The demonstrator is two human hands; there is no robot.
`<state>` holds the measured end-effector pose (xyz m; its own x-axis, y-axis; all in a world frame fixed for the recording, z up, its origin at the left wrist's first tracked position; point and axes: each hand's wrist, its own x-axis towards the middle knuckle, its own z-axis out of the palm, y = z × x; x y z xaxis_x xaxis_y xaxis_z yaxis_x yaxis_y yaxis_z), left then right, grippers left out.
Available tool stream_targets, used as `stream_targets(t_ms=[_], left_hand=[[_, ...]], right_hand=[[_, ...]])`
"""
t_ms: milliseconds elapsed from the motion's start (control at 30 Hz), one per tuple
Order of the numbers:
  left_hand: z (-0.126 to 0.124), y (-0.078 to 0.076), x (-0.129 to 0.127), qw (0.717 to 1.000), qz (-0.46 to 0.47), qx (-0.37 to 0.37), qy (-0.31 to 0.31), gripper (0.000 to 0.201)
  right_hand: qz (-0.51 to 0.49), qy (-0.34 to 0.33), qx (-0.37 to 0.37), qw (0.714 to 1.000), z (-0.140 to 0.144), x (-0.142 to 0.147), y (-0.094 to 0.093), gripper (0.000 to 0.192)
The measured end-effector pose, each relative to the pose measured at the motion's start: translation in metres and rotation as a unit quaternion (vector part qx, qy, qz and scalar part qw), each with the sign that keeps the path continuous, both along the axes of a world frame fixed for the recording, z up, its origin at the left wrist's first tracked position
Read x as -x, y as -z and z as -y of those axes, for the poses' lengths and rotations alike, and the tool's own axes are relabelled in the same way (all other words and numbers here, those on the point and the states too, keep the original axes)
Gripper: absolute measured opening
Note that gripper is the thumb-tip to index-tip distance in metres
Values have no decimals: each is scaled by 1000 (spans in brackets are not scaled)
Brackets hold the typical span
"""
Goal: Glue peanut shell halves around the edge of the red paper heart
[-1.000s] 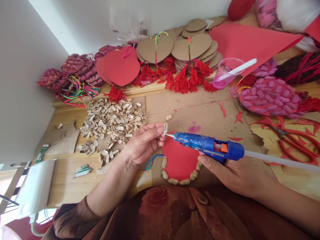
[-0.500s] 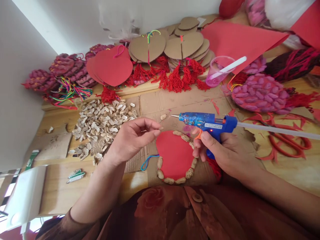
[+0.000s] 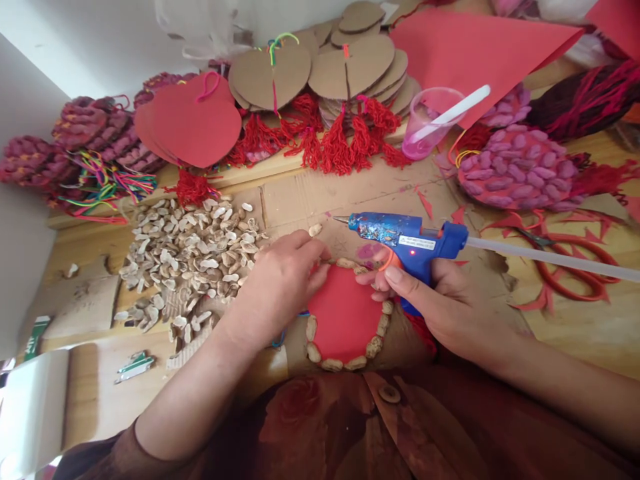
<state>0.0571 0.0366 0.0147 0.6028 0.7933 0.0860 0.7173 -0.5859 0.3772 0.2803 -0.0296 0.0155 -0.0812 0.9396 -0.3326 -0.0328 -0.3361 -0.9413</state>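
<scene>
My right hand [image 3: 425, 287] is wrapped round a blue hot glue gun [image 3: 400, 230], whose metal nozzle points left and whose small red light glows. A long translucent glue stick [image 3: 550, 257] juts from its back. Below lies a red heart-shaped card [image 3: 343, 317], its edge partly lined with peanut shells [image 3: 331, 365]. At the card's upper left edge my left hand [image 3: 285, 280] is closed, fingertips down, on a peanut shell that its fingers mostly hide. One loose peanut shell [image 3: 315, 230] lies on the cardboard just beyond that hand.
A pile of peanut shells [image 3: 195, 247] spreads at left. Behind stand stacked cardboard hearts [image 3: 355, 67], red hearts [image 3: 195, 123], red tassels [image 3: 340, 143] and a pink cup [image 3: 425, 127] with a white stick. Orange-handled scissors [image 3: 595, 293] and a purple shell-covered piece [image 3: 520, 167] are at right.
My left hand has turned over and come down onto the heart's upper left edge. The glue gun stays in my right hand, nearly in place. The view has shifted slightly.
</scene>
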Motion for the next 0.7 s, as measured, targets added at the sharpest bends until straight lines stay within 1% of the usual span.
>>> stream_targets(t_ms=[133,267,500,700], left_hand=[[2,1,-1,1000,-16,-6,-6,6],[2,1,-1,1000,-19,-7,-5,6],[2,3,-1,999,-31,-19,-1,7],[2,5,-2,1000,-18,-11,3,8]], right_hand=[[0,4,5,1000,0,1,3,11],[6,-6,4,1000,0,1,1,11],[46,-17,-24,998,-1,0,-2,11],[79,-29,-24,996,-2,1,-3,11]])
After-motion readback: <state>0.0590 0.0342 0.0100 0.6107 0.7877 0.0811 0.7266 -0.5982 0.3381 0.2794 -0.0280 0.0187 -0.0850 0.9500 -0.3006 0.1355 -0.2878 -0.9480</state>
